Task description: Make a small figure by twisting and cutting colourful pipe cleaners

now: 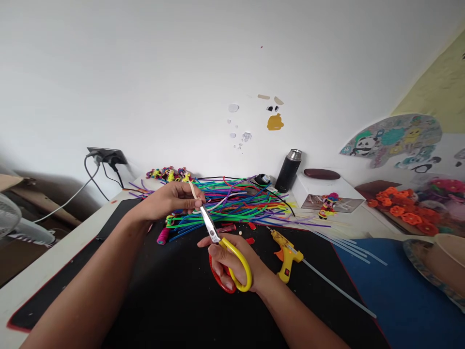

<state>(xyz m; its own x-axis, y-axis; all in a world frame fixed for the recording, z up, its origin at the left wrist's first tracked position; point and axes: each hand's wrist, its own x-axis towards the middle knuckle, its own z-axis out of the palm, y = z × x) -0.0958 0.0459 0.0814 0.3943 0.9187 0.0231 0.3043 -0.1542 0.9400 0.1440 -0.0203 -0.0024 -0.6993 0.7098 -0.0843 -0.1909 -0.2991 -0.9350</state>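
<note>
My right hand (232,261) grips a pair of scissors (210,228) by the handles, one loop yellow and the other red. Their blades point up and away, with the tips at the fingers of my left hand (178,198). Those fingers are pinched on a pale, cream-coloured thin strip (192,188), whose exact kind I cannot make out. Just behind both hands lies a heap of colourful pipe cleaners (240,198). Under my left wrist area sits a small pink and green pipe-cleaner piece (164,235). Small red bits (250,241) lie beyond my right hand.
A yellow hot glue gun (286,254) with a long glue stick lies on the black mat (174,300) at right. Behind stand a black thermos (288,169) and a white box (327,186) with a small figure (329,206). More glue sticks (348,247) and orange flowers (403,208) are farther right.
</note>
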